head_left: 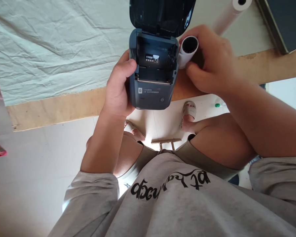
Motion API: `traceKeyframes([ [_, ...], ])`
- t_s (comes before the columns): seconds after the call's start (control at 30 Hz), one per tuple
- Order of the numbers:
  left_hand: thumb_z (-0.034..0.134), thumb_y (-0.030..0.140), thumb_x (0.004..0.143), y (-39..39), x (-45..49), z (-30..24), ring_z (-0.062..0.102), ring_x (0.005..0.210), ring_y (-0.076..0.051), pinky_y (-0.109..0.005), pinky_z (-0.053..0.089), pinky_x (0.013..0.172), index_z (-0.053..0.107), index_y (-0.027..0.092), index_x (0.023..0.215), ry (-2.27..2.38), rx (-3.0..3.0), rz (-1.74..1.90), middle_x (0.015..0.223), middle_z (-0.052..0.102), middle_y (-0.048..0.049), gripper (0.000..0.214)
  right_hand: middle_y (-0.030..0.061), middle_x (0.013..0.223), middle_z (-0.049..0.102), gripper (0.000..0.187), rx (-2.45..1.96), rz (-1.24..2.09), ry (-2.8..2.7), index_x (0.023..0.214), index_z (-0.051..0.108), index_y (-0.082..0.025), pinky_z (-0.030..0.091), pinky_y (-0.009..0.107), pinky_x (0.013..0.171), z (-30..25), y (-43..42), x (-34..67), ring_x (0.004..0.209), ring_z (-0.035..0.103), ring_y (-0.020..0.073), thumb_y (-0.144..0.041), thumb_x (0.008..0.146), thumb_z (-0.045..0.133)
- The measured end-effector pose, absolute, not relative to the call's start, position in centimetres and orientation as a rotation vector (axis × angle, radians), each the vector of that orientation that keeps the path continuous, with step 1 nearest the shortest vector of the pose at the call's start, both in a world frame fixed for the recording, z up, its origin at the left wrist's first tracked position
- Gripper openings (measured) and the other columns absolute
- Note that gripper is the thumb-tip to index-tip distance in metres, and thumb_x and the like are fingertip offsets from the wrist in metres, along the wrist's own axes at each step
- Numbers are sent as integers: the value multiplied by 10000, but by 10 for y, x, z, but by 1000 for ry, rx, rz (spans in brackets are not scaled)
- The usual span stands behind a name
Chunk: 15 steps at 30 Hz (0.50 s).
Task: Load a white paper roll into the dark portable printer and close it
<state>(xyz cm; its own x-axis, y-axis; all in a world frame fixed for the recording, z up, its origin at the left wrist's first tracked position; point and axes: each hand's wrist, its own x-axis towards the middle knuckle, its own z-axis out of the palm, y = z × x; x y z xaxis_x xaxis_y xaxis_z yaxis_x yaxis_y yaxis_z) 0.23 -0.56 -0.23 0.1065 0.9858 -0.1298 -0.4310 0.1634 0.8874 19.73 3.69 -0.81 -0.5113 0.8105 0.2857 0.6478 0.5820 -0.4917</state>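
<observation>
My left hand (120,82) grips a dark blue portable label printer (153,93) by its left side, with the thumb on the rim of its bay. The printer's black lid (162,16) is flipped up and away from me. No roll lies in the bay; a small printed label shows on its floor. In my right hand (209,62) is a white paper roll (186,54) with a dark hollow core, held between thumb and fingers right beside the printer's right edge. Whether the roll touches the printer I cannot tell.
Beyond my right hand, a longer white roll (230,16) lies on the table. A dark flat object with a metallic edge (283,23) sits at the upper right. Wrinkled pale cloth (51,49) covers the table up to its wooden front edge (56,108). My legs are below.
</observation>
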Motion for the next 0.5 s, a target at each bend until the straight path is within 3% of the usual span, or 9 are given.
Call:
traceKeyframes([
  [0.13,499,388,696,-6,2,-3,570,1031,-317,-400,481,664,607,291,768,882,804,1208,926,658,-15,162,50,1003,538,300,-1245,368,-2396,984,485,-256,413,351,818,-13,39,194,942,511,206,-271,694,561],
  [0.23,472,399,718,-6,1,-3,580,1003,-312,-396,475,646,605,288,762,878,810,1225,920,654,-18,179,73,1004,523,286,-1224,343,-2345,980,509,-227,428,326,818,-11,39,193,948,502,189,-206,696,539],
  [0.37,462,388,714,-7,0,2,593,954,-307,-411,484,651,604,303,750,925,827,1189,887,648,-7,169,39,1032,523,423,-1085,448,-2168,1079,431,-224,443,266,731,-4,38,194,871,507,130,-135,671,496],
  [0.43,468,380,706,-8,-1,3,593,942,-307,-422,485,671,604,313,742,937,831,1164,881,645,-1,156,17,983,519,409,-1028,536,-2015,1081,416,-247,431,263,650,0,38,196,819,513,122,-195,682,489],
  [0.5,480,398,705,-8,-2,3,591,942,-313,-431,476,688,606,309,742,928,827,1170,888,646,-9,159,-8,940,524,364,-1092,671,-1872,1058,427,-273,437,288,698,3,37,197,863,528,138,-302,704,505],
])
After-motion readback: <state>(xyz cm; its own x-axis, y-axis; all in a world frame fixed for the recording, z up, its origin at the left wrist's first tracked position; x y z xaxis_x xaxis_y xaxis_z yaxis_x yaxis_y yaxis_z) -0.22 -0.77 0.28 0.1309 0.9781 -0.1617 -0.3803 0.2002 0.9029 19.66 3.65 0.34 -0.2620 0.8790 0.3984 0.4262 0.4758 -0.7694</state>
